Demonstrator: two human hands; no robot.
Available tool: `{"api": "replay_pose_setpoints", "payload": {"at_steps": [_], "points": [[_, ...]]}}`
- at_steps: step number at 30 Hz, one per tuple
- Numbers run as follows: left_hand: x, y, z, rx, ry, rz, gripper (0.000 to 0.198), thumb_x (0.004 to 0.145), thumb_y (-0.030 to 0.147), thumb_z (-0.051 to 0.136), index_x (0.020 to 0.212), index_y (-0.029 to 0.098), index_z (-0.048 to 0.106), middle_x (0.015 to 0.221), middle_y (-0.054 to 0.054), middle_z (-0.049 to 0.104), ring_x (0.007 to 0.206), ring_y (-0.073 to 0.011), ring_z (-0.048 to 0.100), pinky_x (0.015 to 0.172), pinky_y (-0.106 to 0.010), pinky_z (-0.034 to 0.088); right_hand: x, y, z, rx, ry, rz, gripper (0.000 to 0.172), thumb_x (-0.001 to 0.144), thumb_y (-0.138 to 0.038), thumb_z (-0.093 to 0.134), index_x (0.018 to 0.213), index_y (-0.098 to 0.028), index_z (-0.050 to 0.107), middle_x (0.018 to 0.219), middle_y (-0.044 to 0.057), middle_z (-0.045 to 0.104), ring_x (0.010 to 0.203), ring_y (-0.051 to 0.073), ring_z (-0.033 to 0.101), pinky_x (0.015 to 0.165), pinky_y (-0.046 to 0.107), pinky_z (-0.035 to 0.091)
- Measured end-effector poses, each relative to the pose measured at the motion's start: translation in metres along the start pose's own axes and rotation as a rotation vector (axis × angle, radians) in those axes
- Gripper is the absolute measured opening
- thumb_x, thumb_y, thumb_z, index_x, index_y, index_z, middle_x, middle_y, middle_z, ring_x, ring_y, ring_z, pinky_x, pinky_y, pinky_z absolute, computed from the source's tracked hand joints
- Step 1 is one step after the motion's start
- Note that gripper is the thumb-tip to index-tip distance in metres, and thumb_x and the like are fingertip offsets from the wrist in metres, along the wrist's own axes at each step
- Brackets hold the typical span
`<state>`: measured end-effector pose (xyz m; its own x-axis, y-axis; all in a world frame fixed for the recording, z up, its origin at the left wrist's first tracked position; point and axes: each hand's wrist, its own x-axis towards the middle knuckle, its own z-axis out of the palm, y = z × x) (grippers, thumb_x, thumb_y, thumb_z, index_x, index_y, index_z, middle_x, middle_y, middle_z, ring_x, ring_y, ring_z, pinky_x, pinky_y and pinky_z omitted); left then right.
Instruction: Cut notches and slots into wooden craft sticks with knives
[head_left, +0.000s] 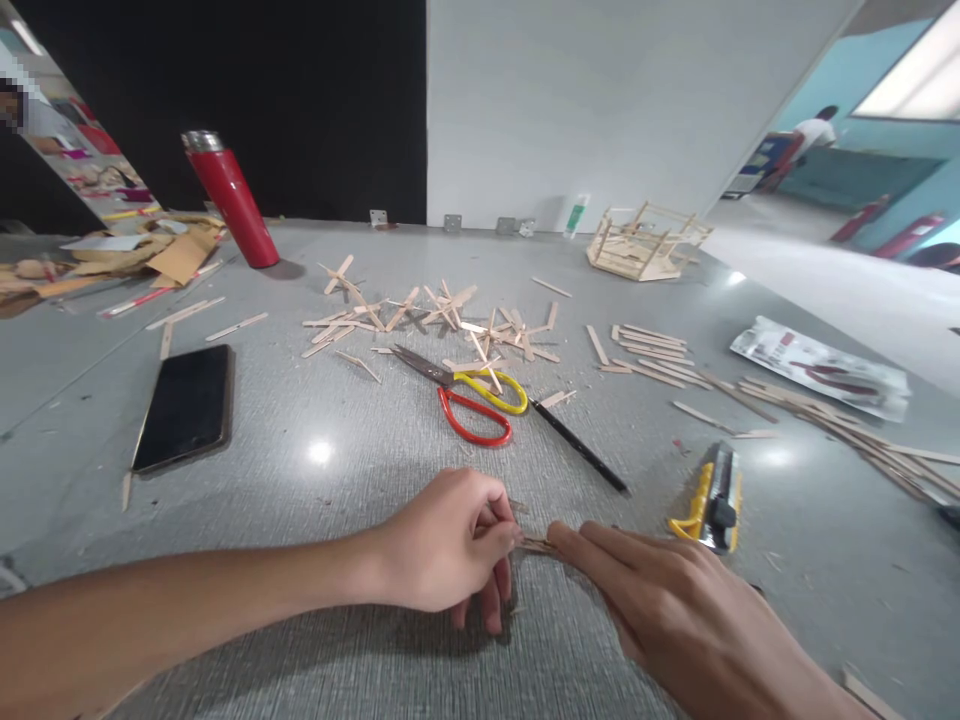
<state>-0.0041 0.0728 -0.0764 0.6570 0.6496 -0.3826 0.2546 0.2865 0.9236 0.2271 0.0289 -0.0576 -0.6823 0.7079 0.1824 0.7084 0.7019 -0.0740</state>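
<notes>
Between my two hands runs a short piece of thin wooden stick [535, 545]. My left hand [457, 545] pinches its left end between thumb and forefinger, the other fingers curled below. The fingers of my right hand [660, 590] close on its right end and cover it, the palm turned down. Just beyond the hands lie scissors [480, 405] with one yellow and one red handle, and a black pen [581, 448]. A yellow box cutter [712, 500] rests beside my right hand.
Loose wooden sticks [442, 310] are scattered mid-table, with more stacked at right [652, 350]. A phone [185, 408], a red flask [231, 200], cardboard scraps [165, 250], a stick-built frame [645, 245], a glue tube [576, 215] and a white packet [821, 370] stand around. A person [814, 135] is far right.
</notes>
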Motion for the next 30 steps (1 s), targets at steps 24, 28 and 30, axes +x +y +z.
{"api": "replay_pose_setpoints", "payload": {"at_steps": [24,28,30], "points": [[0.004,-0.005,0.0,-0.005,-0.01,0.008,0.015,0.103,0.024,0.046,0.089,0.021,0.046,0.063,0.003,0.063,0.045,-0.0134,0.064,0.029,-0.015,0.041,-0.001,-0.025,-0.004,-0.357,0.203,-0.057,0.05,0.074,0.009,0.036,0.108,-0.012,0.067,0.083,0.005,0.08,0.059,0.02,0.075,0.047,0.031,0.058],[0.003,-0.001,-0.002,0.024,-0.027,0.009,0.016,0.104,0.023,0.046,0.088,0.02,0.046,0.063,0.003,0.064,0.045,-0.0127,0.064,0.03,-0.015,0.042,-0.001,-0.037,0.0,-0.5,0.187,-0.042,0.044,0.076,0.009,0.039,0.099,-0.013,0.07,0.078,0.006,0.078,0.056,0.021,0.072,0.048,0.034,0.058],[0.002,0.001,-0.002,0.036,-0.034,0.011,0.018,0.104,0.023,0.046,0.087,0.02,0.046,0.061,0.003,0.064,0.045,-0.0125,0.064,0.031,-0.015,0.043,-0.002,-0.04,0.002,-0.559,0.141,-0.055,0.046,0.075,0.008,0.042,0.106,-0.01,0.071,0.083,0.008,0.078,0.061,0.021,0.073,0.051,0.035,0.059]]}}
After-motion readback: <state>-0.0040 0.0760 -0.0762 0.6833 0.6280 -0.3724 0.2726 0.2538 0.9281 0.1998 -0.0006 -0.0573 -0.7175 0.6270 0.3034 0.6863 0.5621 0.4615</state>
